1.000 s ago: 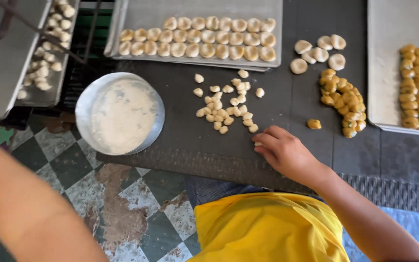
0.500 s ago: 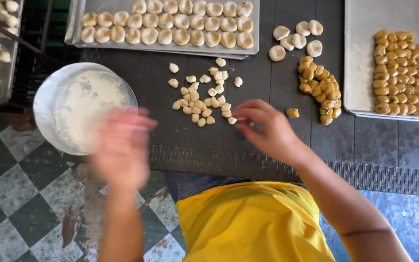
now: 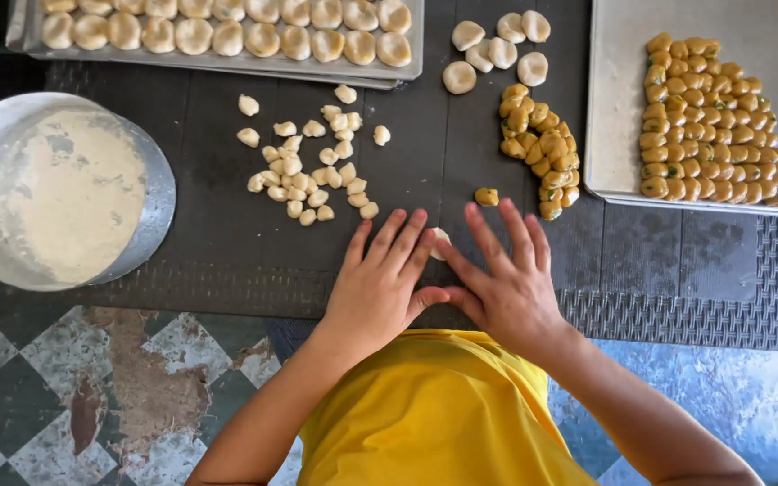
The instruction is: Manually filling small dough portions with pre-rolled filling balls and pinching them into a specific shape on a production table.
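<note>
My left hand (image 3: pixel 380 283) and my right hand (image 3: pixel 506 279) lie flat side by side on the dark mat (image 3: pixel 218 243), fingers spread. A small pale dough piece (image 3: pixel 441 241) sits between their fingertips, partly covered. Just beyond the hands lies a scatter of several small pale dough bits (image 3: pixel 312 166). A single yellow filling ball (image 3: pixel 486 195) lies next to my right fingertips, below a heap of the same yellow balls (image 3: pixel 540 153).
A round metal bowl of flour (image 3: pixel 65 193) stands at the left. A tray of pale rounds (image 3: pixel 227 31) runs along the top. Several flattened dough discs (image 3: pixel 497 49) lie at top centre. A metal tray of yellow filled pieces (image 3: pixel 713 126) is at the right.
My left hand has come in from the left and settled flat on the mat beside my right hand. The view has tipped closer to the mat.
</note>
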